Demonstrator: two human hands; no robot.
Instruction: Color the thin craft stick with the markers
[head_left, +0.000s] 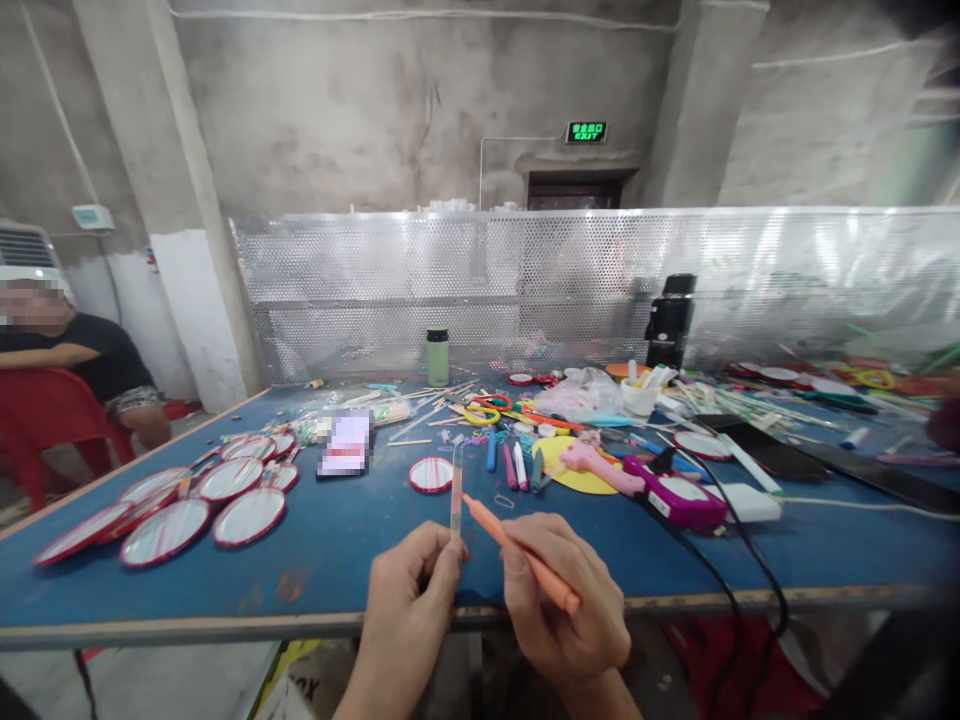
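Note:
Pinched upright in my left hand [412,595] is a flat, narrow craft stick [457,475], partly coloured orange along its length. My right hand [566,600] grips an orange marker [487,520]; its tip points at the stick, and I cannot tell whether they touch. Just behind the stick lies a small round mirror-like disc [431,475] with a red rim. Several markers [520,467] in blue, purple and teal lie beyond my right hand, near a yellow disc [551,462].
Several red-rimmed discs [165,530] are heaped at the left, near a phone [346,443]. A pink and purple glue gun [675,495] with black cables sits at the right. A green bottle [437,358] and black thermos [670,320] stand behind. A person [97,350] sits far left.

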